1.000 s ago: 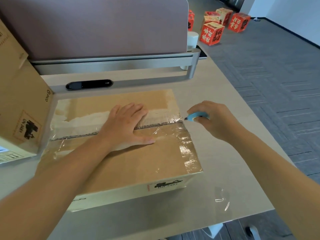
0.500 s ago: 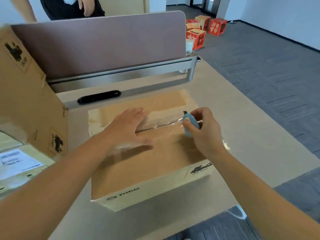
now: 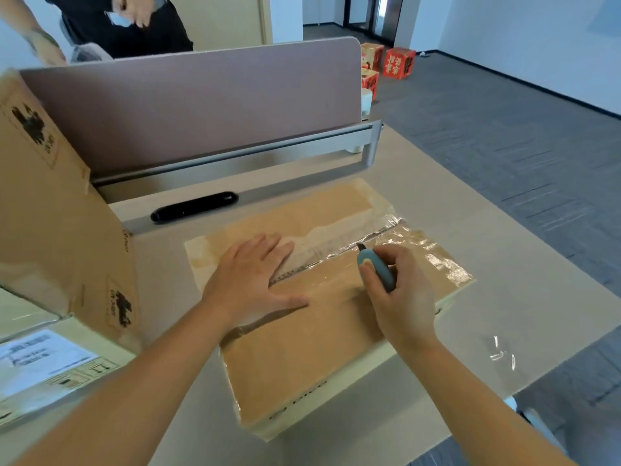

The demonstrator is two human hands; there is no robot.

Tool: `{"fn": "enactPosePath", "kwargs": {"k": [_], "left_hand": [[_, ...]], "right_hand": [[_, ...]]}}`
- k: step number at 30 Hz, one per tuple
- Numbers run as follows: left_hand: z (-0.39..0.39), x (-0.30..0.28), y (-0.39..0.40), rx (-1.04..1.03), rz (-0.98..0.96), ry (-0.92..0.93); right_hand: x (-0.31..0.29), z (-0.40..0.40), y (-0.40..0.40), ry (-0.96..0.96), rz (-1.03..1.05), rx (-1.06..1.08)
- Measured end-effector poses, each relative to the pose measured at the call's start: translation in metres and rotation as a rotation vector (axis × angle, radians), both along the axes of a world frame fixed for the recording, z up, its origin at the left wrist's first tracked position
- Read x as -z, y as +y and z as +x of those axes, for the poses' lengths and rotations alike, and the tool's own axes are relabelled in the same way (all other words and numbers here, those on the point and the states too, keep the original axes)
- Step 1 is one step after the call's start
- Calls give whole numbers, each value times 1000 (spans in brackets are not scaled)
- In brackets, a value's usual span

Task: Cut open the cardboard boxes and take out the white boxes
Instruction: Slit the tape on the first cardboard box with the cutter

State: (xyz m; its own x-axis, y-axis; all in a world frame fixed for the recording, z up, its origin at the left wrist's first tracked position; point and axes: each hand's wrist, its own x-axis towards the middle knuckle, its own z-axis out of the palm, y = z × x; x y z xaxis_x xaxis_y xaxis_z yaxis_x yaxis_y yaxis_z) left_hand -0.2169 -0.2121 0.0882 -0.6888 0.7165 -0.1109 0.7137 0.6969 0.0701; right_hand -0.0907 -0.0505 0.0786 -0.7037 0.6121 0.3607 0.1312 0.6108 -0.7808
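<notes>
Right hand (image 3: 400,290) is wrapping the light-blue plastic box cutter (image 3: 378,269), hiding most of its body; only the top and the dark blade tip are showing. Left hand (image 3: 252,277) is lying flat over the taped seam of the flat brown cardboard box (image 3: 302,358), covering the seam's middle stretch. Printed logo on that box's near side is blurring out, unreadable. Tall open brown cardboard box (image 3: 50,230) at left is getting cut off by the frame edge; its white paper label (image 3: 40,361) is too blurred to read. Second person in dark clothing (image 3: 127,25) behind the mauve fabric desk divider (image 3: 201,109) is showing only torso and arms, rest cropped. Red printed boxes (image 3: 398,63) on the floor are sitting partly behind the divider.
</notes>
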Motion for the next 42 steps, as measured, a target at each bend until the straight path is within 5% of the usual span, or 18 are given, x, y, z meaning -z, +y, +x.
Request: {"fn": "enactPosePath", "kwargs": {"k": [15,19,22,26,33,42], "left_hand": [[54,-3,106,-549,256,-179],[45,-15,105,-319,323,-186],[31,-19,93,-40,166,-183],[24,-7,84,87,-29,-89],[27,-1,87,-31,-32,-35],[55,4,110,-460,103,-55]], "right_hand": [[-26,9,64,131,-312,-79],[-17,22,61,147,-375,-92],[-7,25,52,137,-395,-112],[-1,22,48,161,-396,-120],[-2,10,60,164,-369,-181],[-15,-10,103,49,-294,-338]]}}
